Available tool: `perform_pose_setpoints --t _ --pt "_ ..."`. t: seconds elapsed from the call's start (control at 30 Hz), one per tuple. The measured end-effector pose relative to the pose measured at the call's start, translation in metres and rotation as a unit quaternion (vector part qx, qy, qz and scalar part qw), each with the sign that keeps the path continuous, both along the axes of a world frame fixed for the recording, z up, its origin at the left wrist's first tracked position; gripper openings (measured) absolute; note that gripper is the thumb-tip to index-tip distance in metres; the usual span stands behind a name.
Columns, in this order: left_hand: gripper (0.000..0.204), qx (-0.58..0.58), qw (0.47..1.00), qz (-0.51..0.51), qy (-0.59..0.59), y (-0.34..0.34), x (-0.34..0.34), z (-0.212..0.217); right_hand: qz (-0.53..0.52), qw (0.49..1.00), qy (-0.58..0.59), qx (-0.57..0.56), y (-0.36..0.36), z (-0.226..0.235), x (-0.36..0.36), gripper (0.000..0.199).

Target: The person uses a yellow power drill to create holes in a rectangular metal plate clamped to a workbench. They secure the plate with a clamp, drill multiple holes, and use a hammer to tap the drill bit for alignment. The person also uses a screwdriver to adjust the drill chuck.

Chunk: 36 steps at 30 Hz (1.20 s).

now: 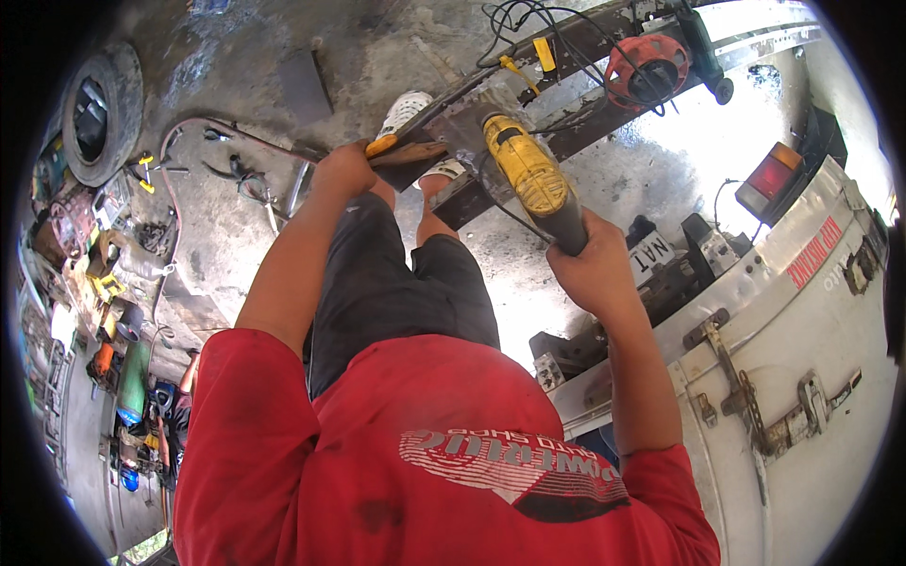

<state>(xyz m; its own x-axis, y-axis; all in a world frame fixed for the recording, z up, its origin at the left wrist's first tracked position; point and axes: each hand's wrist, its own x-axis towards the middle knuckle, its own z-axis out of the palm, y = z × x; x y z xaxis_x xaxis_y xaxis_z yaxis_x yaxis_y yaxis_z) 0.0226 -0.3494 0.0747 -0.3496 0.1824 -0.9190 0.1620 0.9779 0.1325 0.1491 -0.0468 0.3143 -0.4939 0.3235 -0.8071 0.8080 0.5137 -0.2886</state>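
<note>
My right hand (pixel 592 264) is wrapped round the dark handle of a yellow power tool (pixel 530 170), whose vented body points away from me. The tool's front end is over a dull metal plate (pixel 460 127) on a long dark beam; whether it touches cannot be told. A cord bends back toward its handle. On the left, my left hand (pixel 345 172) is closed at the beam's near side, beside a brown wood-like piece (pixel 415 154) and a short orange piece (pixel 380 146). The fingers partly hide what they grip.
A red cable reel (pixel 646 72) and tangled black cords rest on the beam at the far right. A white vehicle panel with latches (pixel 783 377) and a tail lamp (pixel 772 182) stands at right. Left are a tyre (pixel 102 113), a hose (pixel 176 212), scattered tools and a green cylinder (pixel 133 382).
</note>
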Motion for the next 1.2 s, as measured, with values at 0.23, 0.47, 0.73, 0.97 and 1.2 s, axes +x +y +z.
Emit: perform_pose_setpoints --t 0.23,0.47,0.73,0.97,1.2 --pt "0.067 -0.007 1.0 0.007 0.004 -0.003 0.003 -0.008 0.002 1.0 0.003 0.003 -0.004 0.001 -0.001 0.036" --pt "0.057 0.0 1.0 0.001 0.013 -0.002 0.004 -0.005 0.024 1.0 -0.007 0.006 -0.002 0.0 -0.003 0.036" --pt "0.053 -0.007 1.0 0.012 0.009 0.002 0.002 0.004 -0.004 1.0 -0.021 -0.005 -0.006 0.002 -0.005 0.036" --pt "0.053 0.006 1.0 0.013 0.017 -0.002 0.005 -0.003 -0.002 1.0 -0.024 0.001 -0.01 0.003 -0.008 0.036" --pt "0.054 -0.006 1.0 0.012 0.013 -0.002 0.006 -0.004 0.02 0.999 -0.031 0.001 -0.01 0.003 -0.01 0.037"
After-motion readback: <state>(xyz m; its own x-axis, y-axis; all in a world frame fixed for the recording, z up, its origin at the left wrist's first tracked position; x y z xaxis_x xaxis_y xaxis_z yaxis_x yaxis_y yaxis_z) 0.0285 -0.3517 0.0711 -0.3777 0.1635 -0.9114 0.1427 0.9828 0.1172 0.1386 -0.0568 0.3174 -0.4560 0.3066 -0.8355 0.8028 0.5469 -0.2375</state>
